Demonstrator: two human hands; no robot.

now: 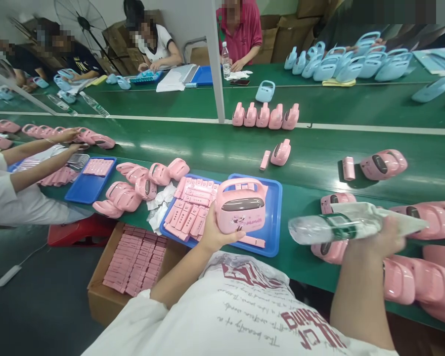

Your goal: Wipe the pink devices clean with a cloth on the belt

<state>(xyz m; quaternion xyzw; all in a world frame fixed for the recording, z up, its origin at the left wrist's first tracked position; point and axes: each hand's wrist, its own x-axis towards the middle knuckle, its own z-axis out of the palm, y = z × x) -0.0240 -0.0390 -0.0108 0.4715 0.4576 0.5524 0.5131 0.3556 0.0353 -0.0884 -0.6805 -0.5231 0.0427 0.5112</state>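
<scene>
My left hand (217, 231) is closed around the lower left corner of a pink plastic casing (241, 217) with a carry handle, a dark oval window and a cartoon print. Below it lies a blue tray (276, 217) holding small pink strips. My right hand (387, 240), somewhat blurred, grips a clear plastic bottle (311, 230) with a green label. A white cloth (404, 222) is bunched against the bottle in the same hand. The bottle lies almost level, above several pink casings (419, 282) on the right.
A second blue tray (166, 225) of pink strips overlaps on the left. A cardboard box (96, 296) of pink strips stands below. Loose casings (383, 164) sit on the green belt (319, 158). A co-worker's arms (40, 158) reach in at left; others sit opposite, near blue casings (356, 66).
</scene>
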